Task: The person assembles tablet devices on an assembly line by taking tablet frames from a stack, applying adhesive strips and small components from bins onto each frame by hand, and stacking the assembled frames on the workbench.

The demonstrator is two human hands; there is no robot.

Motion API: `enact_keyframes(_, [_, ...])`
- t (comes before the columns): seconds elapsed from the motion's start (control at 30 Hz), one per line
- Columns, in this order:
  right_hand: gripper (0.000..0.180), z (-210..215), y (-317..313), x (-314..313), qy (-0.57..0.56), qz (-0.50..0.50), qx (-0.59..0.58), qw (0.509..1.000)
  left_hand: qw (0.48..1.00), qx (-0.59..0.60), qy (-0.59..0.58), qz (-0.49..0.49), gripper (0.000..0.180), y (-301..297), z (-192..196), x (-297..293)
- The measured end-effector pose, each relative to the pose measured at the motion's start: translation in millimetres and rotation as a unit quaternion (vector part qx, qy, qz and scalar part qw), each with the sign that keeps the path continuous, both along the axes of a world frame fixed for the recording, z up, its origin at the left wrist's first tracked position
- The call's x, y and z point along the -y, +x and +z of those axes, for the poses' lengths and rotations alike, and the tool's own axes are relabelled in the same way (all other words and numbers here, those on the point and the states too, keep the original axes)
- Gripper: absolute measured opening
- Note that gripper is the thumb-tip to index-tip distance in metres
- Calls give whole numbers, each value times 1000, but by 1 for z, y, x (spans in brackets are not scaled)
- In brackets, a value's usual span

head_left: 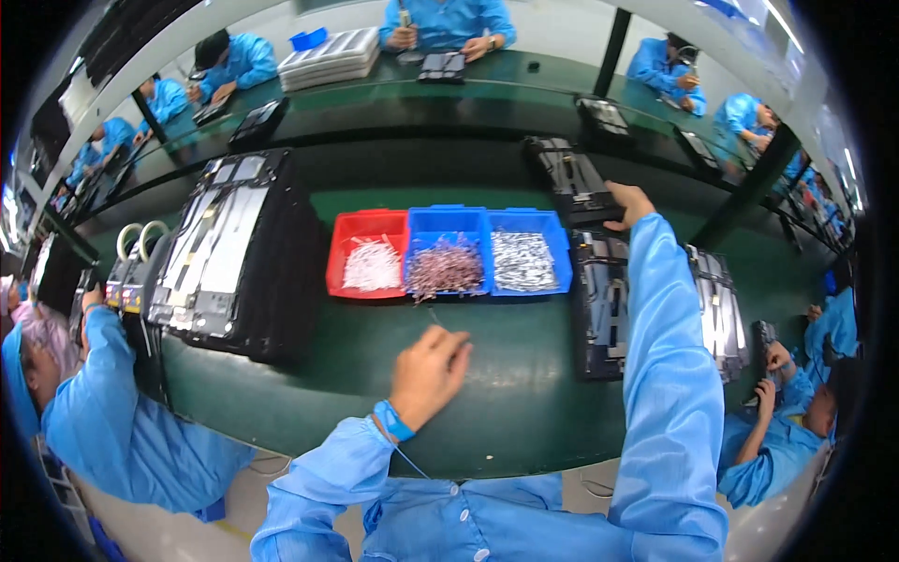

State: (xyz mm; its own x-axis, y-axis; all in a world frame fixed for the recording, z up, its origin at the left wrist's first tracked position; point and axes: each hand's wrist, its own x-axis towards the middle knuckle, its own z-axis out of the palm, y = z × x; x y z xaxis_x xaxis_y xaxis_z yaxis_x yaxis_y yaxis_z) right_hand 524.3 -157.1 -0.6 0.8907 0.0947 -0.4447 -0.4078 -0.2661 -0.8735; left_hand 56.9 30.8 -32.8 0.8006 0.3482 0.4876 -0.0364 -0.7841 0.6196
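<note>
My right hand (629, 206) reaches far to the right and grips the near right corner of a flat black electronic unit (567, 178) with grey panels. That unit sits at the far end of a stack of similar units (601, 304). Over the green table, my left hand (429, 375) hovers with its fingers loosely bent and apart; nothing shows in it. A blue band (393, 421) with a cord circles the left wrist. Beyond this hand stand a red bin (367, 227) of pale pink small pieces and two blue bins (448, 221), one of brownish-pink pieces, the other of silvery ones.
A tall stack of units with silver panels (220, 244) stands on the left, beside a grey device with pale rings (136, 272). Further units (719, 314) lie right of my right arm. Co-workers in blue sit on both sides and across, behind a raised dark shelf (393, 122).
</note>
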Motion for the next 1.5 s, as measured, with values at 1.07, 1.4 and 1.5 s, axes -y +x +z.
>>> enact_keyframes(1.07, [36, 12, -502, 111, 187, 125, -99, 969, 867, -5, -495, 57, 10, -87, 28, 6])
enact_keyframes(1.4, [52, 26, -438, 76, -175, 243, 272, 914, 877, 36, -476, -46, 9, -86, 4, 70])
enact_keyframes(1.5, [61, 21, -431, 64, -213, 357, 302, 858, 893, 45, -447, -22, 9, -85, 4, 79])
